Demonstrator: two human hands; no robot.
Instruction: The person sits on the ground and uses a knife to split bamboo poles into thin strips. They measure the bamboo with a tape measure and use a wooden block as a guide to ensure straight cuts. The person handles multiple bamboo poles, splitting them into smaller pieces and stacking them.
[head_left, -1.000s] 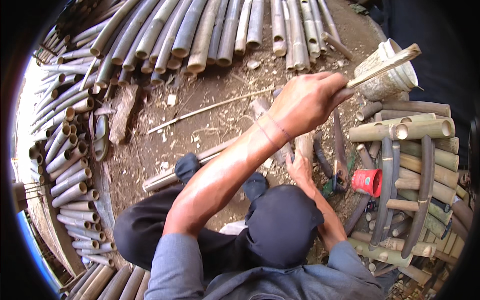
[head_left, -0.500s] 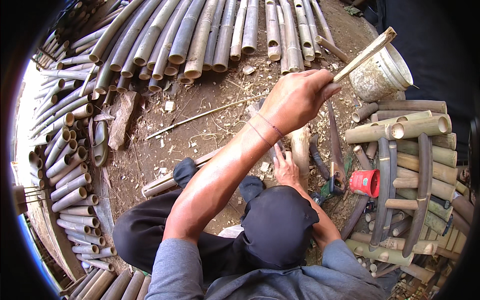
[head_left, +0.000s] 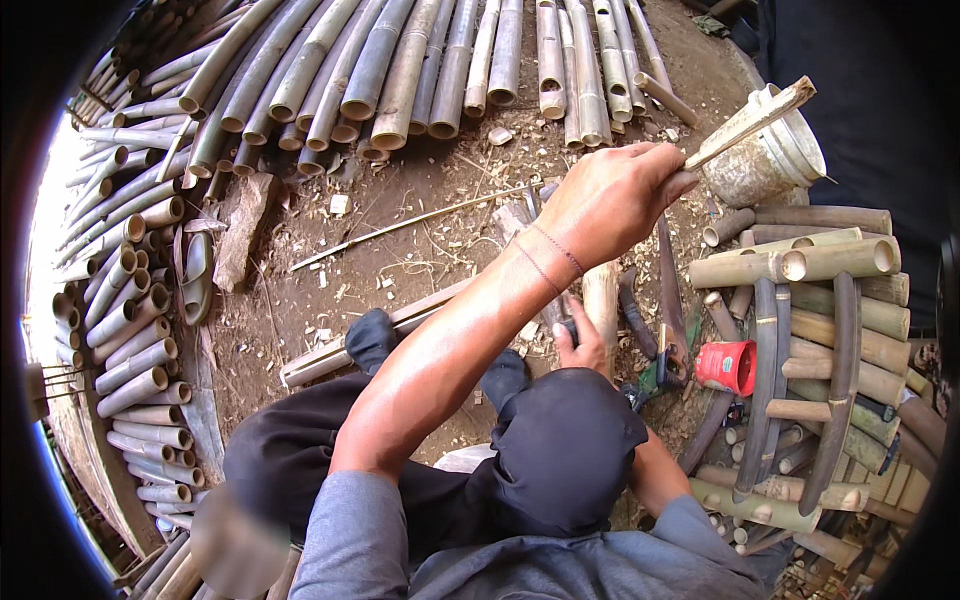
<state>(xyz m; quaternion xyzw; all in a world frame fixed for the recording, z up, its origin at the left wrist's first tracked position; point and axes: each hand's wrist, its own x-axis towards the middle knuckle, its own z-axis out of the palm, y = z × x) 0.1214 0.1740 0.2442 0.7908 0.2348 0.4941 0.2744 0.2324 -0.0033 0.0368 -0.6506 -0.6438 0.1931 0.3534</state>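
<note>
My left hand [head_left: 630, 195] is raised and reaches out to the right. It is closed around the lower end of a rough, pale split-bamboo stick [head_left: 750, 122], whose free end overlaps the white bucket in view. Lower down, my right hand [head_left: 588, 345] has its fingers curled round a tool's dark handle [head_left: 570, 328]. Most of that tool is hidden behind my left forearm, so its kind does not show. Just beside the right hand lies a pale wooden log [head_left: 600, 295].
A hand saw [head_left: 670, 285] and a curved dark piece [head_left: 635, 315] lie right of the log. Past them are a red cup [head_left: 725, 367] and bamboo frames [head_left: 780, 265]. The dirty white bucket [head_left: 765, 150] stands behind. Bamboo poles [head_left: 400, 90] line the far side.
My left hand has shifted slightly right with the bamboo stick. My right hand has moved a little right and turned, so the dark handle now shows in it.
</note>
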